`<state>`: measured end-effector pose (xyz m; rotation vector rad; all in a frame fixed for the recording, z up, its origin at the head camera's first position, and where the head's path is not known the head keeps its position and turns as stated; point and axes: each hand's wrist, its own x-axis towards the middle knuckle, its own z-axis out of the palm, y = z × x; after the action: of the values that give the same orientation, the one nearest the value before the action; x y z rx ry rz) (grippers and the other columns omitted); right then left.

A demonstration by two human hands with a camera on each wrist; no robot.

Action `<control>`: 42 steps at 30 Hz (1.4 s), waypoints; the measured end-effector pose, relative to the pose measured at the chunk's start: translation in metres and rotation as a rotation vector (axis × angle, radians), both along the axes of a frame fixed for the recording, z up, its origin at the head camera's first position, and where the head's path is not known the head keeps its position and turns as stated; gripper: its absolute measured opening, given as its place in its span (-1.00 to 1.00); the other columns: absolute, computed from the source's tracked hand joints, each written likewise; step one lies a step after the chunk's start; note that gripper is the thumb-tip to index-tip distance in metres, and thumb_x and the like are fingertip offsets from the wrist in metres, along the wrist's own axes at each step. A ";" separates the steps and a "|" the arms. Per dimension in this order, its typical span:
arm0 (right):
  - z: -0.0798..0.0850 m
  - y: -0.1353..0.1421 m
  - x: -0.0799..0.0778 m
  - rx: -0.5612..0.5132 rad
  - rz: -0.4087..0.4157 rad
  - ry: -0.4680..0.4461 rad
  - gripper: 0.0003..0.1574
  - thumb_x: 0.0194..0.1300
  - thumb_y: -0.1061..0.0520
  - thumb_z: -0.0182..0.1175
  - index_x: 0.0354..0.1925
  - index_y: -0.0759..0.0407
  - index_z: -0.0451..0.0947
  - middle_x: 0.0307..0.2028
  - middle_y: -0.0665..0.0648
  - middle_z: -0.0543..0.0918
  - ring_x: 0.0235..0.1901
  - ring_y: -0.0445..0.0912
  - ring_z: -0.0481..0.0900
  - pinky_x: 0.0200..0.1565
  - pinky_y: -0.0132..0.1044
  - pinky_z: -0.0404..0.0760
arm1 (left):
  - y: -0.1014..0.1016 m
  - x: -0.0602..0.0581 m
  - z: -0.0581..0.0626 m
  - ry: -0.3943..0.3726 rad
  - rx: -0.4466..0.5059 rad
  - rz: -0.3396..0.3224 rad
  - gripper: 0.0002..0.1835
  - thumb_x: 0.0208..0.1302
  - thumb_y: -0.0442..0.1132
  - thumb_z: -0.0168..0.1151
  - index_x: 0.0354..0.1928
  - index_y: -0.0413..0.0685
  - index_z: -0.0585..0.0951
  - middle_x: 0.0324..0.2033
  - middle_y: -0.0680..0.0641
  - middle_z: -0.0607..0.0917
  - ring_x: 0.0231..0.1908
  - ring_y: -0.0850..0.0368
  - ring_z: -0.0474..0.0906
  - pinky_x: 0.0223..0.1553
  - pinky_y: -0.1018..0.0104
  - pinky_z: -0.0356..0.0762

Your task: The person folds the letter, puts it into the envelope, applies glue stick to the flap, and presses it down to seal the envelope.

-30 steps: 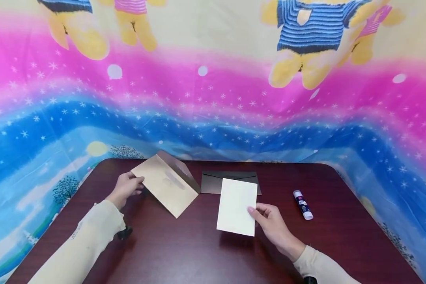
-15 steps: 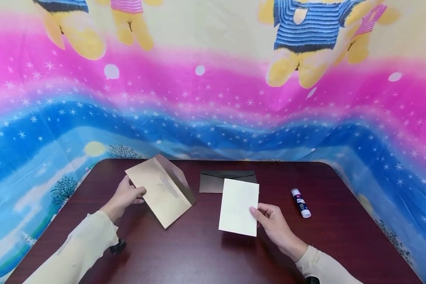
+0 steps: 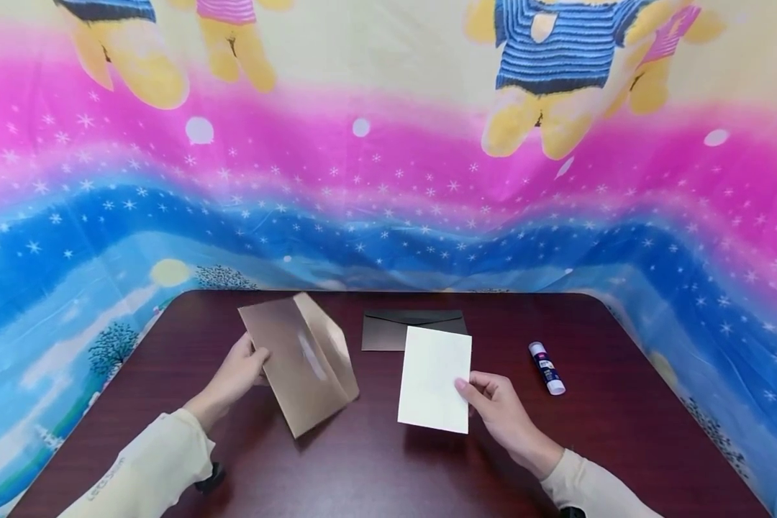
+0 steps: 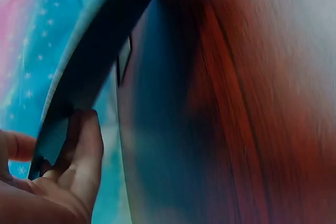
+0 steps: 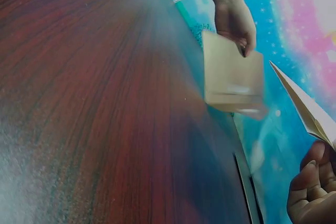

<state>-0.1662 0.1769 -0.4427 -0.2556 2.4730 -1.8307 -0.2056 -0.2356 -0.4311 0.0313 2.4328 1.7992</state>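
Observation:
My left hand (image 3: pixel 238 370) pinches the left edge of a tan envelope (image 3: pixel 291 367) held above the table, thumb on the near face. The envelope's flap (image 3: pixel 330 342) stands open along its right side. In the left wrist view its dark underside (image 4: pixel 100 51) shows above the fingers. With thumb and fingers my right hand (image 3: pixel 501 414) grips the right edge of a white card (image 3: pixel 434 378), tilted up off the table. From the right wrist the card (image 5: pixel 302 98) appears edge-on and looks folded. Behind the card lies a dark envelope (image 3: pixel 382 334), flap side up, partly covered from sight.
A glue stick (image 3: pixel 547 368) lies to the right on the dark red wooden table (image 3: pixel 362 482). A printed cloth (image 3: pixel 388 180) with pink and blue bands hangs behind and along the table's sides.
The tan envelope has come nearer and tilted more upright, its face turning darker, as my left hand turns. The right hand and the white card have barely moved.

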 end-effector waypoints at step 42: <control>-0.002 -0.019 0.010 -0.117 0.209 -0.002 -0.55 0.57 0.15 0.02 0.03 0.60 0.52 -0.21 0.33 0.79 -0.27 -0.29 0.74 -0.14 -0.39 0.68 | 0.101 0.044 -0.003 -0.001 0.265 -0.261 -0.42 0.55 -0.32 -0.05 0.50 -0.34 0.10 0.07 -0.43 0.68 -0.08 -0.12 0.77 -0.11 0.09 0.74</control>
<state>-0.1564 0.1580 -0.4447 -0.4966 2.2421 -1.8873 -0.1612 -0.1346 -0.4345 0.3524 2.0570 1.9774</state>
